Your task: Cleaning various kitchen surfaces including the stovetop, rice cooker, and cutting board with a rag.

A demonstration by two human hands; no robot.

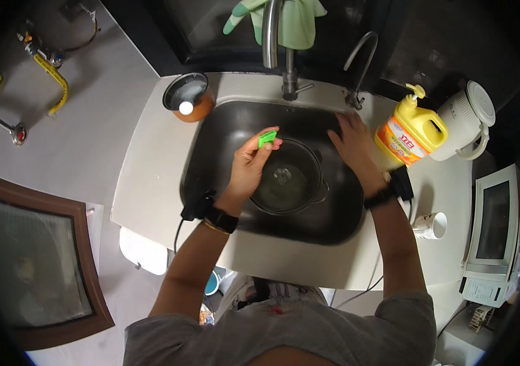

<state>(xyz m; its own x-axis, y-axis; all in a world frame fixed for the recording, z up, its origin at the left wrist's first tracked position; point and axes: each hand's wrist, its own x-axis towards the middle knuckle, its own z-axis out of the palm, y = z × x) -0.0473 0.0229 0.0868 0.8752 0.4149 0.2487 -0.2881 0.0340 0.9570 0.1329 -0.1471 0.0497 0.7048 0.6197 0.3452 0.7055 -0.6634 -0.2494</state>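
Observation:
My left hand (pixel 251 160) is above the sink and pinches a small bright green object (pixel 267 138), perhaps a sponge or scrubber, between thumb and fingers. Below it, a round glass pot or bowl (pixel 289 187) with a side handle rests in the dark metal sink (pixel 228 123), and seems to hold some liquid. My right hand (pixel 353 139) is over the sink's right rim with thumb and fingers apart, close to a yellow pump bottle of dish detergent (pixel 408 130). A steel faucet (pixel 290 82) rises behind the sink.
A thin second tap (pixel 360 59) and a pale jug (pixel 461 123) stand at the right back, with a cup (pixel 431 225) nearer. An orange-brown pot (pixel 193 103) sits left of the sink. Green gloves (pixel 296 23) hang behind the faucet. At far right is a microwave (pixel 493 228).

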